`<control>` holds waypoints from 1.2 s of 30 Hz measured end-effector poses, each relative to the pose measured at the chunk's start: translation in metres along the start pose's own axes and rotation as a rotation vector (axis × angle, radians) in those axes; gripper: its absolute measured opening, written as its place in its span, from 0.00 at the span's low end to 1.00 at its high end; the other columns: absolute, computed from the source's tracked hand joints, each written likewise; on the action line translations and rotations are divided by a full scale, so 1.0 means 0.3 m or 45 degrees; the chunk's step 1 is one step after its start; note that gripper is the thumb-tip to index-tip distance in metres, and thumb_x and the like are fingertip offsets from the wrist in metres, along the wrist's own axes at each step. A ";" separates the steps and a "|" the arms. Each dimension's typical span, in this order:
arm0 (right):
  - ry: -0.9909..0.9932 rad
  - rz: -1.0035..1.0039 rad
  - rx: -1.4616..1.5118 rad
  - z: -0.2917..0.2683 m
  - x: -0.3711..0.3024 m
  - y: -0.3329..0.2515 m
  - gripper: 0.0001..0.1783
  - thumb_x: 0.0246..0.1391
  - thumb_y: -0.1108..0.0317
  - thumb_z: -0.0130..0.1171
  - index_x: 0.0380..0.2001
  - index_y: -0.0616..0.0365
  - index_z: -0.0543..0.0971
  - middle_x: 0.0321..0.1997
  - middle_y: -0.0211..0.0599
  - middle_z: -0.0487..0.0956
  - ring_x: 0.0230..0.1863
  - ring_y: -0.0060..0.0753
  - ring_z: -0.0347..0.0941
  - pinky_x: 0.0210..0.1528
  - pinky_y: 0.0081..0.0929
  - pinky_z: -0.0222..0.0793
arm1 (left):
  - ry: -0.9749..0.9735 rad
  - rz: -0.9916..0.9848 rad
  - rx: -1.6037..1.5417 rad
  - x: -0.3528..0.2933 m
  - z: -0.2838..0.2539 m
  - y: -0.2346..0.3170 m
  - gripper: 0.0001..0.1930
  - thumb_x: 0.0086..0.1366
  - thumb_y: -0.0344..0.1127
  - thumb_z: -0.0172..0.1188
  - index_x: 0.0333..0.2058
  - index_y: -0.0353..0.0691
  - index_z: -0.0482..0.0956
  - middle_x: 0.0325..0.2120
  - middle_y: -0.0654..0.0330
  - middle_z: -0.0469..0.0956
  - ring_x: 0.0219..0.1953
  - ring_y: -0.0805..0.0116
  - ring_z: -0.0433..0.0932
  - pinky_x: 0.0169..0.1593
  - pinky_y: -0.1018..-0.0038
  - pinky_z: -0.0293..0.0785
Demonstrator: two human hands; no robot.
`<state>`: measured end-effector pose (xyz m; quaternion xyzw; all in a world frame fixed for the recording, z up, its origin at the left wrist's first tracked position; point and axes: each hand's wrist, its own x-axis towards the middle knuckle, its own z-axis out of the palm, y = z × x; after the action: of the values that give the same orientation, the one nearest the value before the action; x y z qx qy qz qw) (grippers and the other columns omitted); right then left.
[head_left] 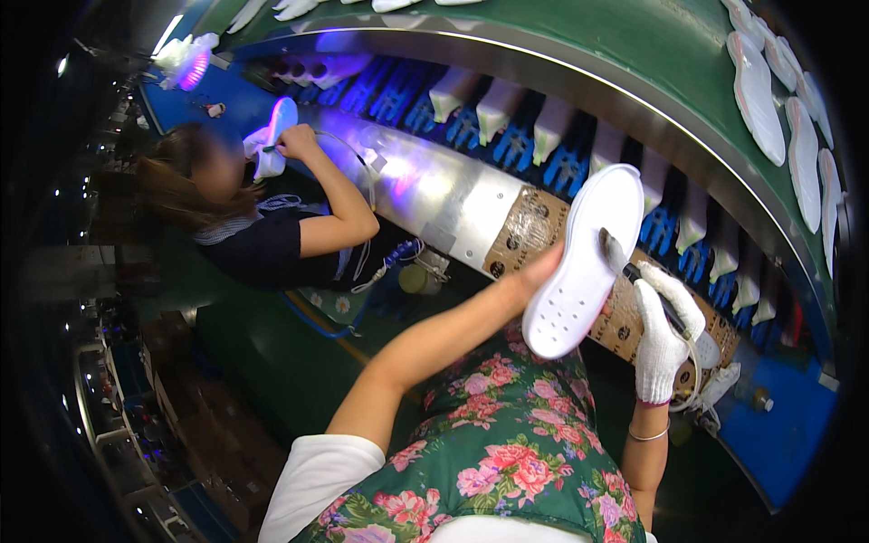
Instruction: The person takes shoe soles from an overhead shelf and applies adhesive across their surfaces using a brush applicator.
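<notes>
My bare left hand (pixel 541 272) grips a white shoe sole (pixel 563 303) from behind, most of its fingers hidden by it. The sole is held up at a tilt, its inner face toward me, with several small holes at its lower end. In a white knitted glove, my right hand (pixel 665 339) is closed around the dark handle of a brush (pixel 615 251). A thin pale tube runs from the handle's lower end. Against the upper middle of the sole's face rests the brush's bristle tip.
Beyond the sole, a rack holds several white shoe pieces (pixel 552 127) on blue supports (pixel 516 149). Cardboard (pixel 529 237) covers part of the metal ledge. White soles (pixel 756 100) lie on the green surface (pixel 597 32) above. At left, a co-worker (pixel 272 235) handles another sole (pixel 282 118).
</notes>
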<state>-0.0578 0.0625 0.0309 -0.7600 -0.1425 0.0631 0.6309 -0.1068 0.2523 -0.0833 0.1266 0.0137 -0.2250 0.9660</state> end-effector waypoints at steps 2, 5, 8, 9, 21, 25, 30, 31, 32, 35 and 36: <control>-0.085 -0.079 -0.034 -0.005 0.014 -0.010 0.10 0.50 0.79 0.68 0.38 0.66 0.85 0.40 0.41 0.85 0.42 0.30 0.81 0.49 0.27 0.74 | 0.325 0.071 0.133 -0.006 0.027 -0.041 0.30 0.78 0.54 0.34 0.63 0.35 0.64 0.49 0.43 0.78 0.48 0.51 0.82 0.55 0.56 0.80; -0.240 -0.144 -0.060 -0.009 0.041 -0.025 0.10 0.48 0.79 0.69 0.37 0.64 0.85 0.39 0.42 0.86 0.41 0.32 0.82 0.47 0.27 0.75 | 0.387 0.210 0.096 -0.023 0.041 -0.049 0.25 0.77 0.46 0.44 0.64 0.36 0.64 0.59 0.49 0.72 0.58 0.57 0.75 0.62 0.58 0.73; -0.346 -0.149 -0.108 -0.010 0.044 -0.019 0.10 0.46 0.78 0.69 0.34 0.62 0.86 0.37 0.41 0.85 0.39 0.32 0.82 0.45 0.28 0.76 | 0.518 -0.018 0.550 -0.079 0.056 -0.007 0.26 0.76 0.47 0.47 0.64 0.34 0.64 0.58 0.48 0.73 0.55 0.51 0.77 0.57 0.50 0.77; -0.361 -0.163 -0.136 -0.002 0.035 -0.026 0.09 0.46 0.77 0.70 0.34 0.61 0.86 0.37 0.41 0.86 0.40 0.33 0.82 0.46 0.28 0.76 | 0.520 0.040 0.542 -0.101 0.037 -0.014 0.26 0.76 0.45 0.46 0.64 0.34 0.64 0.54 0.46 0.75 0.50 0.48 0.80 0.50 0.49 0.81; -0.106 -0.411 -0.175 0.016 -0.043 -0.110 0.11 0.44 0.77 0.70 0.35 0.60 0.85 0.37 0.42 0.86 0.35 0.36 0.82 0.39 0.28 0.76 | 0.186 0.362 -0.240 -0.150 0.070 -0.103 0.49 0.61 0.72 0.52 0.70 0.42 0.56 0.62 0.41 0.67 0.60 0.39 0.71 0.60 0.42 0.70; -0.097 -0.529 -0.235 0.018 -0.031 -0.140 0.11 0.43 0.81 0.69 0.34 0.61 0.85 0.35 0.42 0.86 0.33 0.38 0.81 0.38 0.29 0.75 | 0.266 0.510 -0.089 -0.057 0.182 -0.129 0.55 0.53 0.76 0.58 0.70 0.43 0.56 0.59 0.37 0.70 0.60 0.42 0.72 0.65 0.48 0.67; -0.079 -0.688 -0.193 0.026 0.002 -0.177 0.13 0.43 0.79 0.71 0.36 0.59 0.86 0.38 0.44 0.86 0.36 0.37 0.82 0.41 0.30 0.76 | 0.413 0.499 -0.049 -0.041 0.198 -0.151 0.56 0.52 0.84 0.49 0.68 0.45 0.60 0.61 0.48 0.69 0.62 0.48 0.70 0.67 0.49 0.65; -0.069 -0.696 -0.200 0.028 0.006 -0.180 0.13 0.44 0.78 0.71 0.37 0.58 0.86 0.39 0.44 0.86 0.37 0.38 0.82 0.42 0.31 0.76 | 0.409 0.479 -0.057 -0.031 0.210 -0.159 0.56 0.52 0.84 0.49 0.68 0.45 0.60 0.61 0.48 0.69 0.62 0.48 0.70 0.67 0.49 0.65; -0.059 -0.686 -0.213 0.025 0.006 -0.171 0.13 0.44 0.78 0.71 0.37 0.58 0.86 0.39 0.44 0.86 0.37 0.38 0.82 0.42 0.31 0.76 | 0.414 0.465 -0.022 -0.023 0.219 -0.167 0.57 0.52 0.85 0.49 0.68 0.46 0.60 0.63 0.50 0.68 0.63 0.49 0.69 0.67 0.49 0.64; -0.041 -0.754 -0.312 0.028 0.007 -0.158 0.21 0.45 0.74 0.69 0.46 0.55 0.85 0.45 0.42 0.85 0.43 0.44 0.82 0.47 0.36 0.75 | 0.405 0.447 0.062 -0.016 0.226 -0.175 0.58 0.50 0.85 0.51 0.69 0.47 0.59 0.65 0.53 0.65 0.66 0.51 0.65 0.68 0.50 0.63; -0.032 -0.775 -0.344 0.030 0.007 -0.161 0.22 0.46 0.74 0.69 0.48 0.54 0.84 0.46 0.43 0.84 0.45 0.44 0.81 0.49 0.37 0.74 | 0.420 0.449 0.133 -0.018 0.224 -0.181 0.58 0.50 0.85 0.52 0.69 0.47 0.59 0.65 0.53 0.65 0.66 0.51 0.65 0.69 0.50 0.63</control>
<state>-0.0648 0.0793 0.0765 -0.7586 -0.3778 -0.1383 0.5125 -0.1376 0.1905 -0.0307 0.2117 0.1371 -0.0297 0.9672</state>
